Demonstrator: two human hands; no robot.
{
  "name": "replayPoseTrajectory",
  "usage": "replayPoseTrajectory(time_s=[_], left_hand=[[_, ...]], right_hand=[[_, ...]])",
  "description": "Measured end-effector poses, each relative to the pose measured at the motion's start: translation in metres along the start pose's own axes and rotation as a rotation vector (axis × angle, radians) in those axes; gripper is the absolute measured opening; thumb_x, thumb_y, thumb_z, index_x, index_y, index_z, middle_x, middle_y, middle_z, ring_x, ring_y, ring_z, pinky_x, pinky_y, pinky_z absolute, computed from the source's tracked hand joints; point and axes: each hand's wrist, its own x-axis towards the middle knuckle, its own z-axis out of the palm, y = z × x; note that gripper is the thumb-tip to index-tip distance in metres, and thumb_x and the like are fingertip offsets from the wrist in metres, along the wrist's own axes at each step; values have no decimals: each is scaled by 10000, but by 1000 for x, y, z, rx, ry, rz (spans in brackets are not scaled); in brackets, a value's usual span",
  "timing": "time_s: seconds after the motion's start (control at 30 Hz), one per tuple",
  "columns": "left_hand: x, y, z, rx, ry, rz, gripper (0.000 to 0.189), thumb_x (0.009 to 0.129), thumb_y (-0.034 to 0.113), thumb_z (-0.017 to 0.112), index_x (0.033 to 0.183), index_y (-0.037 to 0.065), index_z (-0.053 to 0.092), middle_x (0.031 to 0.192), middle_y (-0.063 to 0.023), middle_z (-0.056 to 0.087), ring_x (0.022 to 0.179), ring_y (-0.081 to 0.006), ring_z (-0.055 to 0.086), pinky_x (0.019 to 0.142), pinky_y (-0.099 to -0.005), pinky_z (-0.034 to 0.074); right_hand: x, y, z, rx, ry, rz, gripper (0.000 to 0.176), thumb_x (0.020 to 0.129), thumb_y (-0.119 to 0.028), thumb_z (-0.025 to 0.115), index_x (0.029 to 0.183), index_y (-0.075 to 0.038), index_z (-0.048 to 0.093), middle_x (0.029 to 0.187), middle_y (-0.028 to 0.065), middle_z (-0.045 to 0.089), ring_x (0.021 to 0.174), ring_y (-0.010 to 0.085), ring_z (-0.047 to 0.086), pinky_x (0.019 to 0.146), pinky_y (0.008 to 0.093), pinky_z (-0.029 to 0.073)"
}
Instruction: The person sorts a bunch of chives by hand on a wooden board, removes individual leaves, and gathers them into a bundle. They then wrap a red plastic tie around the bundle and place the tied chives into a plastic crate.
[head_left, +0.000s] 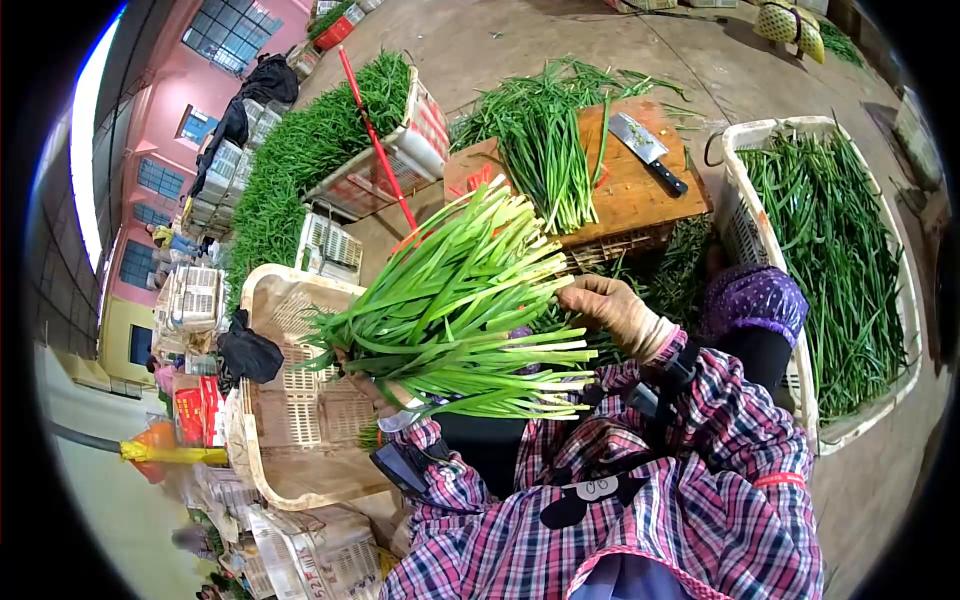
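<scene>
A large fanned bunch of garlic chives lies across my left hand, which grips it from below near the leafy end; most of its fingers are hidden by the leaves. The pale cut ends point right. My right hand, in a light glove, is closed at those stem ends, its thumb and fingertips pinching at the upper stems. Beyond the bunch, more chives lie on a wooden board, beside a cleaver with a black handle.
Right of me stands a white crate full of green leaves. A pale crate with a bare bottom is at my left. Behind it, chives overfill a crate, with a red pole leaning there. Stacked crates and people are farther left.
</scene>
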Motion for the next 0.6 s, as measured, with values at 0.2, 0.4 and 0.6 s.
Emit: replayPoseTrajectory(time_s=[0.2, 0.4, 0.6], left_hand=[[-4, -23, -29, 870, -224, 733, 468, 899, 402, 484, 1259, 103, 503, 1287, -123, 504, 1193, -318, 454, 1002, -478, 383], [-14, -6, 16, -169, 197, -203, 443, 914, 388, 470, 1280, 139, 486, 1298, -90, 498, 1199, -284, 456, 1030, -467, 361], [-7, -24, -43, -103, -75, -60, 537, 916, 405, 467, 1349, 97, 384, 1356, -103, 431, 1209, -271, 438, 1033, -446, 347]], right_hand=[[9, 21, 1, 308, -114, -20, 415, 854, -360, 621, 1126, -49, 580, 1070, 36, 611, 988, 157, 558, 876, 303, 436], [6, 9, 20, 383, 14, 73, 343, 851, -257, 642, 1104, -32, 587, 907, 66, 658, 761, 181, 633, 680, 317, 529], [-3, 13, 5, 416, -173, 91, 301, 845, -166, 617, 1079, 24, 601, 993, 103, 661, 872, 182, 632, 781, 297, 499]])
